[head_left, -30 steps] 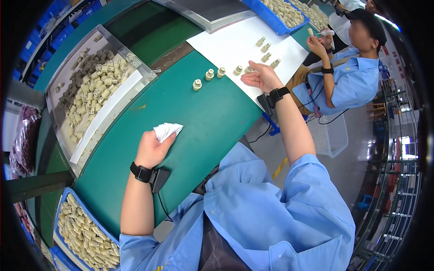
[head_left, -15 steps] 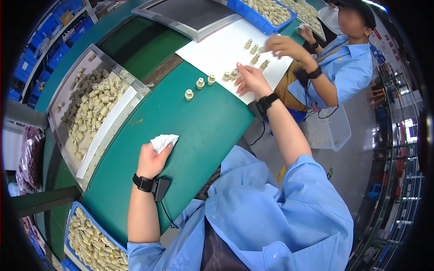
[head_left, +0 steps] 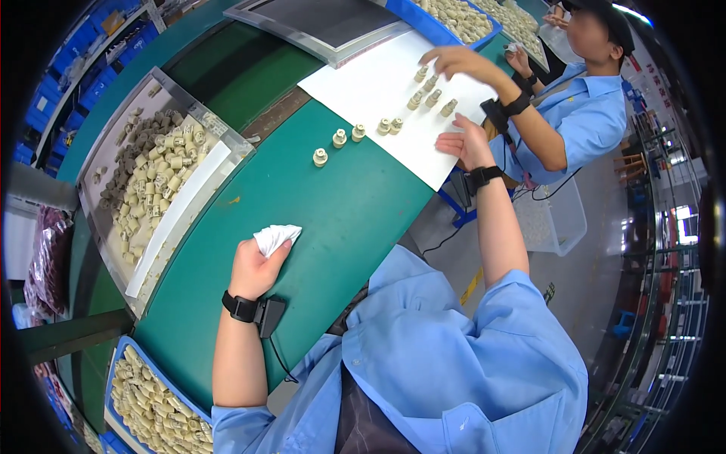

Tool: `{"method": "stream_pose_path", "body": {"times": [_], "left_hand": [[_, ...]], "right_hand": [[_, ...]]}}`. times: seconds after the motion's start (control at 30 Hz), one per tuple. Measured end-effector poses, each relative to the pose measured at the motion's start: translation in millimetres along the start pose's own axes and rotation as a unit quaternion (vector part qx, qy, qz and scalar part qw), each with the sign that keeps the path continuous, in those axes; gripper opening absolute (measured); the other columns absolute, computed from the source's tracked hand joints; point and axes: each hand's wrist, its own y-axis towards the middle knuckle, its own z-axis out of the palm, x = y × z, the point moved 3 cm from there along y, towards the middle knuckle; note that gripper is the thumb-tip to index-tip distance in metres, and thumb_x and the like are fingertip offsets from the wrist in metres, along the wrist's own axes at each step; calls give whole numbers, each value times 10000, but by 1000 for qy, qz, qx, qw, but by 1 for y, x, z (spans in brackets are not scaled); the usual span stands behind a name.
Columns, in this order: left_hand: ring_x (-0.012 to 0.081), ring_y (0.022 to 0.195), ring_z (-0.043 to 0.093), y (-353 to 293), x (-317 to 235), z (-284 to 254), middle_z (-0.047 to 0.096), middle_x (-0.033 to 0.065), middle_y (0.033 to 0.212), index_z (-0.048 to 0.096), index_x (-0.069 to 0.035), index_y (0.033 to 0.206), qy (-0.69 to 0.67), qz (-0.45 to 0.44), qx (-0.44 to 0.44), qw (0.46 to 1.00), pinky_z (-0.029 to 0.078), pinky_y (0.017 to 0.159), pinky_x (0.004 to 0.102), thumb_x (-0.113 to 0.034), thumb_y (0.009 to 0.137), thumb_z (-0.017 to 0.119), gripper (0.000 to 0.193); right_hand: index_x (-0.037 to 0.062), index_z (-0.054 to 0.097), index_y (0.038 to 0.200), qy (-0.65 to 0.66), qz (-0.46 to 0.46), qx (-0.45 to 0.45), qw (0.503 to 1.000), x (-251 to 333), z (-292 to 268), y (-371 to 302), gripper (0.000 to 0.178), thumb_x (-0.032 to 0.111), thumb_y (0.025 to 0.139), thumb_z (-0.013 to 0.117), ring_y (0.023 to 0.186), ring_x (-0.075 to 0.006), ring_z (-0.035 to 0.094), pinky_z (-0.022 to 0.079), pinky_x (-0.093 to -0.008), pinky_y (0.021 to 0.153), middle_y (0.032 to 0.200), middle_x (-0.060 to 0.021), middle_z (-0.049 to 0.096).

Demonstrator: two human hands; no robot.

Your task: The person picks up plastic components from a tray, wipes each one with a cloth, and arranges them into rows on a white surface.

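My left hand [head_left: 254, 269] is closed around a folded white cloth [head_left: 277, 240] above the green table [head_left: 325, 250]. My right hand [head_left: 464, 144] is held flat with its fingers stretched out, holding nothing, over the near right edge of a white sheet [head_left: 333, 79]. Three small cream pieces with metal tops stand in a row on the green surface, the nearest one [head_left: 320, 157] left of the others. Close together on the sheet is a pair of like pieces [head_left: 389, 126], left of my right hand. Several more pieces [head_left: 432, 98] stand farther off.
A co-worker's hand [head_left: 465, 64] reaches over the far pieces. At left is a framed tray [head_left: 178, 214] with cream and grey parts. Blue bins of cream parts stand at the lower left [head_left: 121, 363] and far right [head_left: 446, 38]. A dark framed panel [head_left: 333, 57] lies at the back.
My right hand has drawn away to the right from the pair of pieces. The co-worker's hand has moved left and up, and another piece now stands on the sheet. My left hand stays put.
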Motion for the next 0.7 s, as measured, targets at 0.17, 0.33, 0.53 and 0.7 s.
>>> {"method": "stream_pose_path", "body": {"times": [0.17, 0.33, 0.53, 0.7], "left_hand": [[112, 834, 635, 0, 0, 0, 712, 59, 935, 681, 9, 1055, -8, 0, 1, 1000, 485, 765, 254, -62, 870, 621, 207], [179, 752, 670, -1, 0, 0, 710, 108, 855, 685, -6, 1020, -8, 35, -19, 999, 501, 692, 280, -103, 856, 658, 193], [181, 773, 676, 1, -3, 0, 714, 109, 884, 688, -11, 1028, -9, 25, -17, 999, 503, 706, 280, -94, 859, 652, 192], [183, 792, 679, 1, -5, 0, 716, 110, 914, 689, -14, 1030, -6, 26, -9, 1000, 505, 722, 280, -86, 862, 646, 188]], "right_hand": [[-92, 271, 1304, 90, 34, -16, 995, 12, 1, 27, 663, 344, 927, 599, 867, -361, 684, 601, -385, 764, 973, -335, 608], [-97, 262, 1342, 107, 29, 16, 994, 11, 5, 33, 681, 334, 935, 598, 912, -355, 679, 596, -373, 794, 1008, -346, 603], [-90, 375, 1316, 102, 78, 129, 983, 3, 39, 1, 536, 266, 962, 563, 915, -330, 685, 597, -353, 792, 1003, -310, 634], [-78, 458, 1252, 35, 68, 139, 987, 0, 51, -6, 433, 239, 969, 546, 875, -314, 698, 601, -348, 768, 985, -291, 655]]}}
